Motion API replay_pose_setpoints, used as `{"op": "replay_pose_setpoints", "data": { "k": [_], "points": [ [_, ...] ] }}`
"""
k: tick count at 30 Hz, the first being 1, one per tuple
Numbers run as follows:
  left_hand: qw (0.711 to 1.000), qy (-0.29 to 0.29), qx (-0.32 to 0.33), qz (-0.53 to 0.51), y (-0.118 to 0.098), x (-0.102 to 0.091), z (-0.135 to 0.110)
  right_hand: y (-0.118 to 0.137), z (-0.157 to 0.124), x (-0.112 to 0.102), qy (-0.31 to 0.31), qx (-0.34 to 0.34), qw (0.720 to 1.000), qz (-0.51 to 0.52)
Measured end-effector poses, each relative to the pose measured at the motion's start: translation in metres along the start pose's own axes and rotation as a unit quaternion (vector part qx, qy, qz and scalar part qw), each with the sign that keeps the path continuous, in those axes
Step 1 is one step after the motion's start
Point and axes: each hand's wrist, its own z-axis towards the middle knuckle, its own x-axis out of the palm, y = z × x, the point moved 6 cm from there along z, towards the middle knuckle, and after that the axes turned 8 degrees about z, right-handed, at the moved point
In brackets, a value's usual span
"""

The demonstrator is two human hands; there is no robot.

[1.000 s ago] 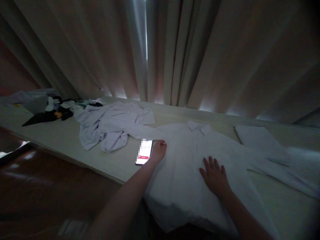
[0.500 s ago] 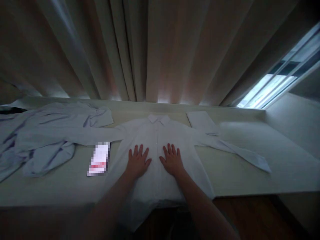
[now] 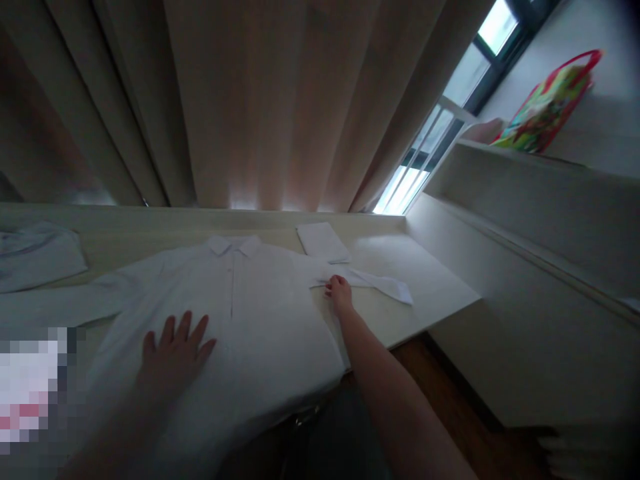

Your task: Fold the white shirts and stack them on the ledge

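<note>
A white collared shirt (image 3: pixel 260 300) lies spread face up on a pale table (image 3: pixel 430 280), its hem hanging over the near edge. My left hand (image 3: pixel 173 350) rests flat on the shirt's lower left front, fingers spread. At the shirt's right armpit my right hand (image 3: pixel 339 293) has its fingers curled where the right sleeve (image 3: pixel 385 285) begins; whether it pinches the cloth is hard to tell. The right sleeve stretches out toward the right across the table.
A folded white garment (image 3: pixel 323 241) lies behind the right sleeve. Crumpled pale cloth (image 3: pixel 35 253) sits at the far left, a lit phone (image 3: pixel 30 393) near the left edge. Curtains (image 3: pixel 240 100) hang behind, and a colourful bag (image 3: pixel 550 100) stands on a shelf to the right.
The view has swung right. My right hand moved from the shirt's middle out to the right sleeve's base and curled. My left hand stays flat on the shirt front.
</note>
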Motion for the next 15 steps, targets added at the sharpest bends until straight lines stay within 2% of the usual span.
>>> {"op": "replay_pose_setpoints", "data": {
  "k": [3,6,10,15],
  "points": [
    [1.000,0.000,0.007,-0.006,-0.002,-0.005,0.000,-0.018,0.027,-0.044,-0.084,0.061,0.993,0.059],
    [1.000,0.010,0.007,0.005,-0.003,-0.005,0.001,-0.036,0.042,-0.063,-0.138,0.096,0.978,0.125],
    [1.000,0.015,0.001,0.011,-0.004,-0.004,0.002,-0.047,0.056,-0.059,-0.155,0.112,0.960,0.205],
    [1.000,0.013,0.002,-0.004,-0.005,-0.007,0.001,-0.042,0.075,-0.046,-0.130,0.089,0.949,0.273]
  ]
}}
